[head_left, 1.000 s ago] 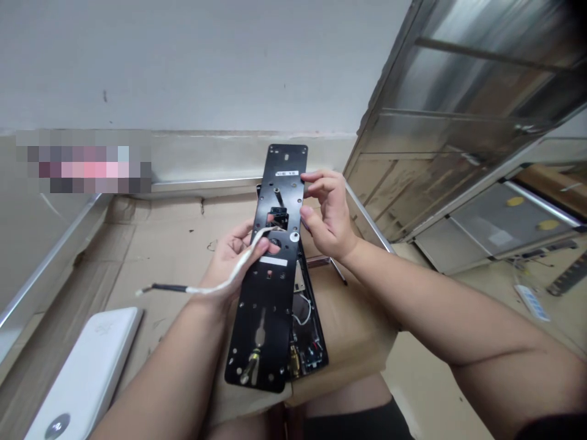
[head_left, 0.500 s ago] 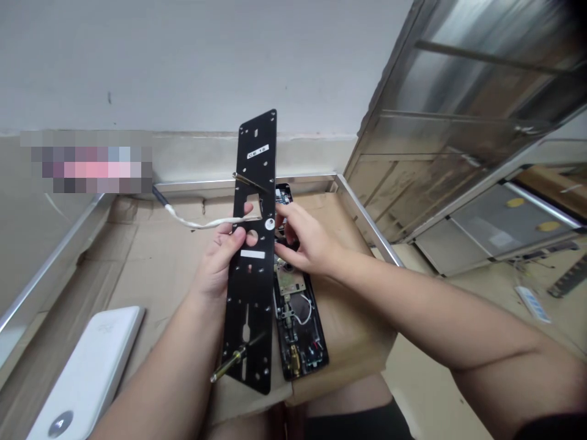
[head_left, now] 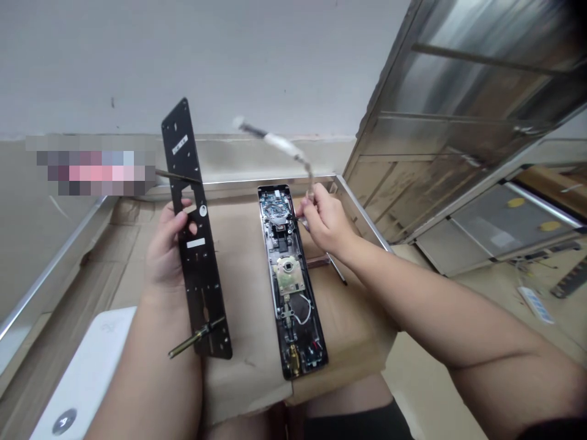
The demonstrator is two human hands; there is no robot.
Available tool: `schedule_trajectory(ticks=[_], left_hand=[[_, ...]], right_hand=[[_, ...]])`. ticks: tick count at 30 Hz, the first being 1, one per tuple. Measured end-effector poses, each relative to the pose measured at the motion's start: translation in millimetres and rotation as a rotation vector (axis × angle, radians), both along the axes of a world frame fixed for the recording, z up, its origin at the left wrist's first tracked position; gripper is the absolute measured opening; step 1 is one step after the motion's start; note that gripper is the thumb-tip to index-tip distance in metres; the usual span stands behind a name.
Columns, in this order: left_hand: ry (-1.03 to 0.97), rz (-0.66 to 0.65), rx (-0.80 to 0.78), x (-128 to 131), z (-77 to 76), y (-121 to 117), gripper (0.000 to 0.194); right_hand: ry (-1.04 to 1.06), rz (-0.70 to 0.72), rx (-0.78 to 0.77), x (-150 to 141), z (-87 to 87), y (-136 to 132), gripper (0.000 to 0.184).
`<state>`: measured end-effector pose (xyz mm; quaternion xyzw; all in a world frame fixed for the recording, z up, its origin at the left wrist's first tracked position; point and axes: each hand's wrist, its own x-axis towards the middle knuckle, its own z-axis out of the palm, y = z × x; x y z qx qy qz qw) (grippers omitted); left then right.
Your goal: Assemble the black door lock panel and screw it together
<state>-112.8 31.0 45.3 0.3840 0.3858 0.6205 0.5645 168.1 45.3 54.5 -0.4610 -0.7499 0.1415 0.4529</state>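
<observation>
My left hand (head_left: 170, 235) grips a long black metal plate (head_left: 190, 269) with holes, small stickers and two brass-coloured posts, tilted upright left of centre. My right hand (head_left: 328, 220) is closed around a cable (head_left: 282, 146) in white and dark sleeving; its plug end swings up to the left and is blurred. Between my hands lies an open electronic door lock housing (head_left: 300, 305), black and long. Inside it show a circuit board (head_left: 276, 205), a metal lock mechanism (head_left: 290, 274), a looped white wire and a brass part near the lower end.
Cardboard (head_left: 358, 318) covers the metal-framed table. A white device (head_left: 87, 366) with a round button lies at the left. A screwdriver (head_left: 337, 269) lies partly hidden beneath my right arm. A metal door leans at the right, and a power strip (head_left: 536, 305) is on the floor.
The plate has moved left, away from the lock housing, which is now uncovered. The cable has come out of the plate's opening and is now in my right hand.
</observation>
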Motion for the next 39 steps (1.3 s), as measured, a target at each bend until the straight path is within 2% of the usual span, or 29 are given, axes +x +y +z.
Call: schedule_trajectory(ticks=[2, 4, 8, 13, 19, 21, 23, 25, 27, 30, 34, 39], left_hand=[[0.038, 0.088, -0.101, -1, -0.4, 5, 0.025], [0.108, 0.114, -0.177, 0, -4.3, 9, 0.028], [0.266, 0.012, -0.269, 0, -15.6, 12, 0.044], [0.311, -0.157, -0.325, -4, -26.0, 11, 0.05], [0.389, -0.289, -0.347, 5, -38.0, 12, 0.048], [0.411, -0.299, -0.352, 10, -43.5, 14, 0.047], [0.447, -0.294, -0.345, 12, -49.9, 17, 0.044], [0.509, -0.285, -0.334, 12, -56.6, 20, 0.042], [0.596, -0.287, -0.323, 9, -62.8, 23, 0.041], [0.804, -0.282, -0.3, 4, -70.1, 30, 0.036], [1.167, -0.216, -0.33, -2, -74.2, 35, 0.036], [1.4, -0.153, -0.336, -5, -71.4, 34, 0.046]], right_hand=[[0.056, -0.01, 0.012, 2, -4.4, 4, 0.018], [0.104, 0.013, 0.001, 2, -6.5, 6, 0.021], [0.094, 0.098, -0.045, 4, -3.9, 6, 0.03], [-0.001, 0.145, -0.133, 6, -4.8, 8, 0.05], [0.324, 0.218, -0.424, 5, -8.3, 16, 0.054], [0.381, 0.25, -0.468, 5, -7.3, 19, 0.056], [0.38, 0.275, -0.477, 6, -6.9, 20, 0.048], [0.329, 0.315, -0.45, 7, -7.8, 21, 0.038], [0.237, 0.331, -0.36, 8, -9.4, 23, 0.031], [0.022, 0.247, -0.158, 7, -11.2, 26, 0.009], [-0.162, 0.163, 0.0, 6, -14.5, 34, 0.01], [-0.292, 0.127, 0.023, 7, -23.2, 41, 0.014]])
